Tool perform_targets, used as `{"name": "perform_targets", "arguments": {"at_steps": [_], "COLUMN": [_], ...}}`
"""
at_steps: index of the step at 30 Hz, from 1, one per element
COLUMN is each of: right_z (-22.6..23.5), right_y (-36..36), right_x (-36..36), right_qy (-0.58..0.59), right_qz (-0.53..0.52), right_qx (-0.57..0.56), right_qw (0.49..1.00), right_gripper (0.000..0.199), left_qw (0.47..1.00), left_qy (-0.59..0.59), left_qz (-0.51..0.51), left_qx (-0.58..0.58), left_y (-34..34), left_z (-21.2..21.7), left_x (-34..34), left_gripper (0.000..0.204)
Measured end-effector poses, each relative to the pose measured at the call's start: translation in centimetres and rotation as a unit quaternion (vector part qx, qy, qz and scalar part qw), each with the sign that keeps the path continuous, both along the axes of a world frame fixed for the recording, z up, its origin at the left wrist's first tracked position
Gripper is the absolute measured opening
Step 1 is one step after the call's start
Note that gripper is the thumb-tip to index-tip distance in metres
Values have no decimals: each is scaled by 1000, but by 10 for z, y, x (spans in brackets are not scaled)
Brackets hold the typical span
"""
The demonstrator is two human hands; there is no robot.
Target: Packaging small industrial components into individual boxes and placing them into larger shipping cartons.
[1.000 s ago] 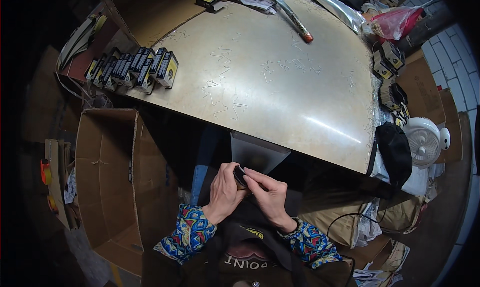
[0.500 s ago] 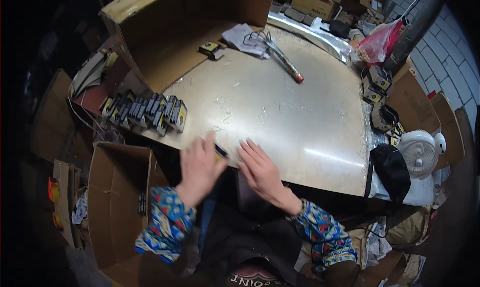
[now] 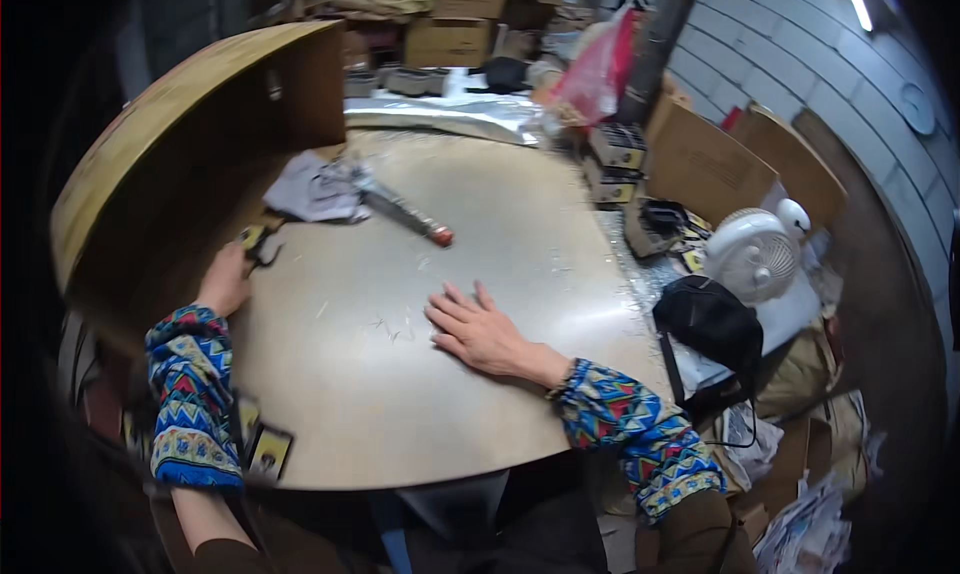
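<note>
My left hand (image 3: 228,276) reaches to the mouth of the large cardboard box at the table's left. Its fingers close on a small black-and-yellow box (image 3: 254,240), slightly blurred, with a dark hooked piece showing beside it. My right hand (image 3: 484,336) lies palm down on the pale tabletop (image 3: 480,424), fingers spread, holding nothing. Under my left forearm, at the near left table edge, stand more black-and-yellow boxes (image 3: 269,452), mostly hidden by the patterned sleeve.
The large carton (image 3: 310,94) lies on its side, opening toward the table. Crumpled white paper (image 3: 318,188) and a long tool with a red end (image 3: 405,214) lie beyond my hands. A white fan (image 3: 755,254) and black bag (image 3: 708,324) stand right.
My left hand has moved from the near table edge up to the small box by the carton. The right hand has spread flat on the tabletop. The view has shifted.
</note>
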State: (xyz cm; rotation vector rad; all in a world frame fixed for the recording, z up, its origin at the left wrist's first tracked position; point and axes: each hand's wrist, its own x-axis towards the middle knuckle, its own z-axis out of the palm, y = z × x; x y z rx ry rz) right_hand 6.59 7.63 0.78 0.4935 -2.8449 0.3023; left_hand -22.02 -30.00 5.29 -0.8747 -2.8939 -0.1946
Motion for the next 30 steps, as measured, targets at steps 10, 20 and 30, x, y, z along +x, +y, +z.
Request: {"name": "perform_targets", "arguments": {"at_steps": [10,20,30], "right_z": [-12,0,-5], "right_y": [274,126,-25], "right_x": [17,-6,-12], "right_qy": [108,-76,-22], "right_qz": [-443,-294,-25], "right_qx": [-26,-79,-32], "right_qw": [890,949,999], "right_gripper": [54,60,53], "left_qw": [979,974,959], "left_qy": [-153,-151,-273], "left_qz": [18,37,-7], "left_qx": [-134,-163,75], "left_y": [85,110,93], "left_z": [32,96,169], "left_x": [-68,18,205], "left_gripper": [91,68,51]}}
